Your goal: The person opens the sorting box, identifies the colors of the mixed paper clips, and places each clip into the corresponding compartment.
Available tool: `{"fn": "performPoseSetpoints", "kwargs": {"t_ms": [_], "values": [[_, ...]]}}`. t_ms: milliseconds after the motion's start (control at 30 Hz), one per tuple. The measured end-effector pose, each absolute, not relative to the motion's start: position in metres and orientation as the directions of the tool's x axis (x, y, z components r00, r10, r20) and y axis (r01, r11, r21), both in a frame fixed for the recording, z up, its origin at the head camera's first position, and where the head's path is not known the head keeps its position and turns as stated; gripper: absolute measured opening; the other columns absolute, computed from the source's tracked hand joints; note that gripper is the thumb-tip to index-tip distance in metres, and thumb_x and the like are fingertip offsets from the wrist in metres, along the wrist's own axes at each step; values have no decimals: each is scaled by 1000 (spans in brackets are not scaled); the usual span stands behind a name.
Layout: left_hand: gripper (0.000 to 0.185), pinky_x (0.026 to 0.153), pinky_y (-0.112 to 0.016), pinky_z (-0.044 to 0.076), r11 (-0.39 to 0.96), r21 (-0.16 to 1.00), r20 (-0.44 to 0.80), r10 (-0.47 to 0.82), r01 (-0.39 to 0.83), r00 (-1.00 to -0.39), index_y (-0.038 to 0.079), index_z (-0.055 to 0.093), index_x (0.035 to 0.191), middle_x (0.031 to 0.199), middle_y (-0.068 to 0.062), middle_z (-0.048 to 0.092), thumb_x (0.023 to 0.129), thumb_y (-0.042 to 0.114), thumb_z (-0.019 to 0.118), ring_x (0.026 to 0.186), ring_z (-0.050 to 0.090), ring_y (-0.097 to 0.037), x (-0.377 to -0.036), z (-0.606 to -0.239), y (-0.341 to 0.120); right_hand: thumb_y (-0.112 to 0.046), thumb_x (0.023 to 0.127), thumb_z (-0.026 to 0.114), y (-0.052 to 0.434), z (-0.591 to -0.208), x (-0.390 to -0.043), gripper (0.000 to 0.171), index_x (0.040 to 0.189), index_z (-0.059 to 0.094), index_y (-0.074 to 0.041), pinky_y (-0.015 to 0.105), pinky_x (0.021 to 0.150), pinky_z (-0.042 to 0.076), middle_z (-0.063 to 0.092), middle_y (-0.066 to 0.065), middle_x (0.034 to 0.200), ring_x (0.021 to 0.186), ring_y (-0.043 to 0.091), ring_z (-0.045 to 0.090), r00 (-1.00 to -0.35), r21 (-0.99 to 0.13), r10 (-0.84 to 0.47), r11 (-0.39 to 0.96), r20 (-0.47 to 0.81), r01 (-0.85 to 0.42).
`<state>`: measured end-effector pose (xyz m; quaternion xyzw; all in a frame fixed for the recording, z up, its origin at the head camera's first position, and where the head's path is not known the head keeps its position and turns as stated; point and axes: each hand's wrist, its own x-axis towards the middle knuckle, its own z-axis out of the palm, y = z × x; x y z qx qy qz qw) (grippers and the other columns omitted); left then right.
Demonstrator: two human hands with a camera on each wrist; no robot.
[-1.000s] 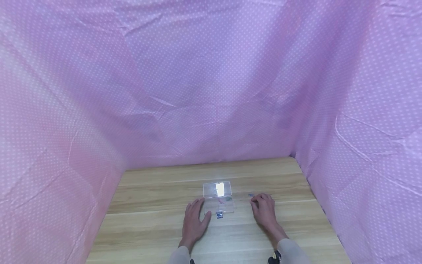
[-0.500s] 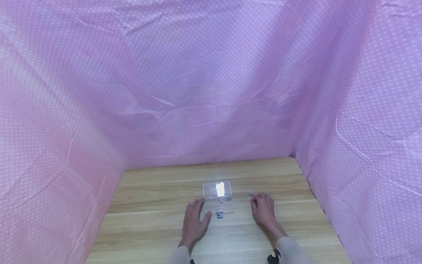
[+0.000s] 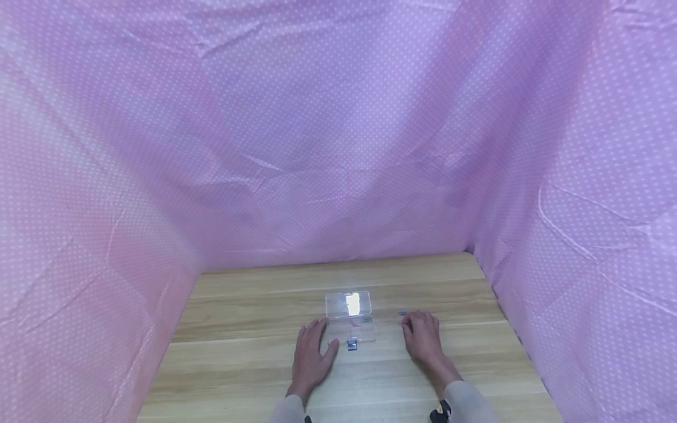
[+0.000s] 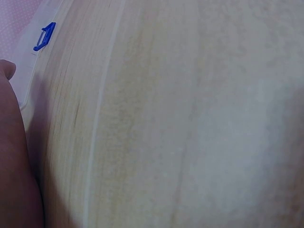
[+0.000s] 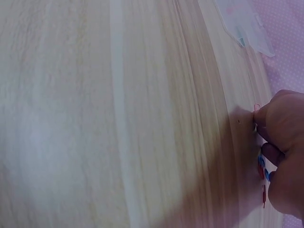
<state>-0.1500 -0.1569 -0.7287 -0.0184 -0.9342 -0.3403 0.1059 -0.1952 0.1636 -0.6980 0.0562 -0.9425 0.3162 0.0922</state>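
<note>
While my right hand (image 3: 423, 336) bends low over the wooden tabletop (image 3: 254, 364), its thumb and forefinger seem to pinch a red paper clip (image 5: 257, 108), a looped end poking out past the fingertips. Little of it shows, so I judge the hold slight: thin, smooth wire could twist or slip free if I squeeze off-centre.

Right beneath my curled fingers lie loose blue clips (image 5: 261, 161), with another red clip (image 5: 264, 195) beside them. Being so close, they could be swept aside by a knuckle, or one could hook on and drag along if the hand lifts carelessly.

Well to the left of that hand sits a clear plastic box (image 3: 365, 334), its blue latch (image 3: 352, 345) on the side toward me. Inside are pink pieces (image 3: 355, 322) and green pieces (image 3: 367, 319), too small to make out surely. My left hand (image 3: 312, 352) lies along the box's left side, fingers relaxed, gripping nothing; whether they touch it I cannot tell. Unclamped, the light box could skid if bumped. Its lid (image 3: 338, 304) lies folded back, and a knock could swing it over. Farthest, beyond both hands, hangs pink dotted cloth (image 3: 338, 147).
</note>
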Motion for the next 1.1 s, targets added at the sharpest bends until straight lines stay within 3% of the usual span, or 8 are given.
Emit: {"fn": "performPoseSetpoints", "kwargs": {"t_ms": [233, 533, 767, 967, 1100], "values": [[64, 145, -61, 26, 764, 637, 203, -38, 103, -978, 18, 61, 161, 163, -11, 67, 104, 45, 75, 160, 54, -38, -149, -729, -157, 0, 96, 81, 165, -697, -193, 9, 100, 81, -8, 67, 112, 49, 84, 16, 111, 112, 42, 72, -974, -589, -57, 788, 218, -177], [65, 146, -60, 24, 768, 635, 183, -40, 87, -982, 19, 59, 162, 165, -9, 65, 106, 47, 73, 162, 52, -36, -149, -730, -157, 0, 96, 81, 166, -699, -192, 9, 99, 82, -9, 66, 112, 49, 83, 10, 101, 108, 38, 72, -973, -599, -55, 780, 224, -182], [65, 146, -60, 25, 774, 627, 183, -38, 87, -982, 20, 60, 162, 165, -10, 65, 106, 48, 73, 162, 53, -35, -149, -730, -158, 1, 93, 83, 165, -701, -191, 10, 98, 83, -8, 60, 104, 52, 82, 7, 96, 99, 30, 70, -963, -628, -50, 749, 265, -212], [65, 146, -61, 25, 768, 635, 181, -41, 85, -983, 19, 60, 162, 165, -11, 65, 105, 47, 73, 162, 53, -36, -149, -728, -157, -8, 100, 82, 163, -693, -190, 11, 111, 84, -8, 53, 105, 62, 81, 7, 111, 113, 27, 69, -985, -696, -35, 704, 166, -142], [64, 146, -60, 24, 767, 636, 180, -40, 85, -983, 19, 60, 162, 165, -10, 66, 106, 47, 73, 162, 53, -36, -149, -728, -157, -12, 103, 80, 157, -685, -191, 16, 118, 83, -8, 54, 112, 61, 81, 7, 120, 121, 28, 68, -991, -735, -43, 667, 124, -121]]}}
